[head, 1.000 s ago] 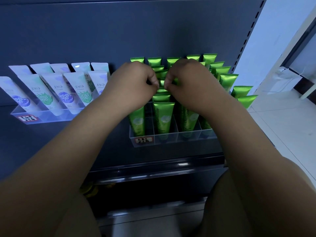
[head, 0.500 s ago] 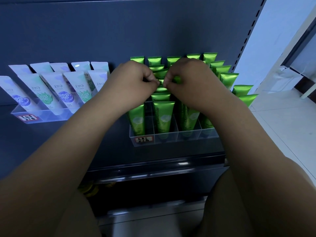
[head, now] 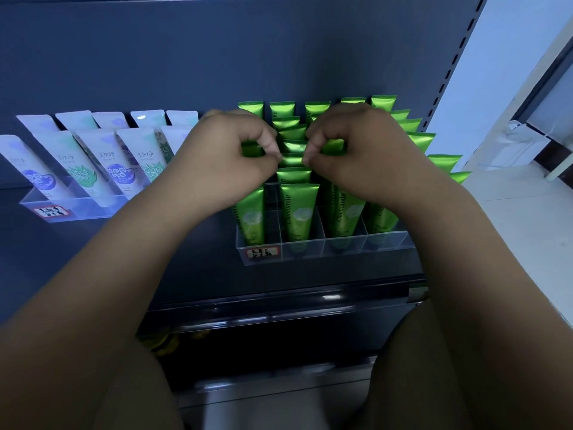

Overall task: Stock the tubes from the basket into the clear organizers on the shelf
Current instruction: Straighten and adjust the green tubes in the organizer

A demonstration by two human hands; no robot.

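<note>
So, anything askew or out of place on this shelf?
The two front green tubes of the right column lean out past the organizer edge, while the rest stand straighter. Nothing looks spilled or damaged.

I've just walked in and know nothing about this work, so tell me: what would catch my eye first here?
Two bare hands meet in the middle: the left hand and right hand pinch the tops of shiny green tubes, which stand in rows in a clear organizer on the dark shelf. To the left, a second clear organizer holds pale white tubes that lean.
</note>
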